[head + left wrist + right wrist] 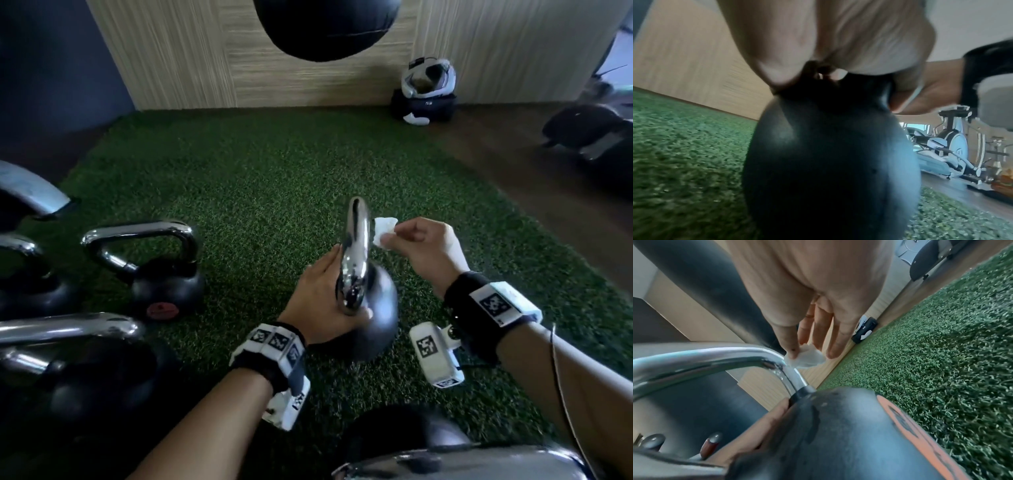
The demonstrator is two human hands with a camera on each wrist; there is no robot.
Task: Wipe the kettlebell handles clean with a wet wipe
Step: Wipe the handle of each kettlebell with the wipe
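A black kettlebell (380, 308) with a chrome handle (358, 240) is tilted up off the green turf. My left hand (325, 298) grips it where the handle's near leg meets the body; the thumb lies across the chrome. Seen from the left wrist, the black body (828, 162) fills the middle under my palm. My right hand (411, 243) pinches a small crumpled white wipe (383, 229) against the right side of the handle. The right wrist view shows the wipe (805, 360) touching the handle's bend (764, 356), held by thumb and fingers. An orange label (910, 426) marks the body.
Several other chrome-handled kettlebells stand at the left (154, 270) and near my body (445, 459). A black punching bag (325, 27) hangs ahead. A helmet on a dark bag (428, 89) sits by the wood wall. An exercise machine (953, 146) stands on the wooden floor to the right.
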